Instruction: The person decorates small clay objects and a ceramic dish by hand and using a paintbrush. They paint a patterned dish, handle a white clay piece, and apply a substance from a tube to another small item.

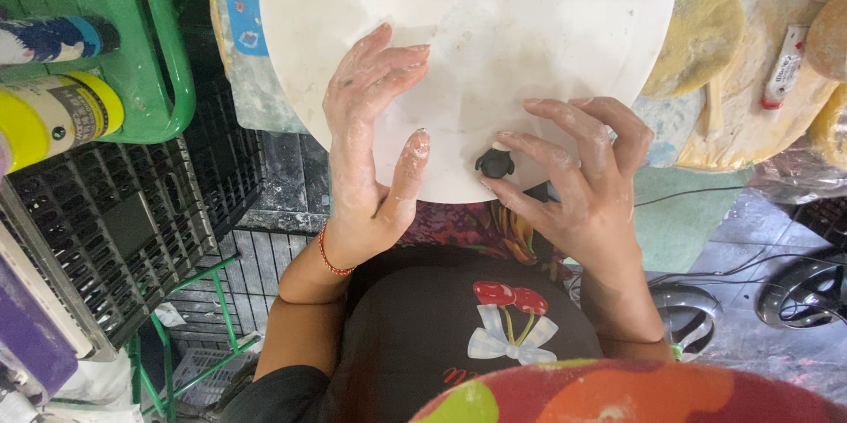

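left hand (366, 136) lies flat and spread on the round white board (529, 8), holding nothing. right hand (578, 180) pinches a small black clay figure (495, 162) at the board's near edge, fingertips touching it.

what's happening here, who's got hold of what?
A person sits over a round white board held on their lap. The right hand pinches a small black piece, apparently clay, at the board's near edge, with thumb and fingertips around it. The left hand lies flat on the board, fingers spread and dusted with white powder. A green crate with bottles stands to the left, and yellowish round pads lie to the right.
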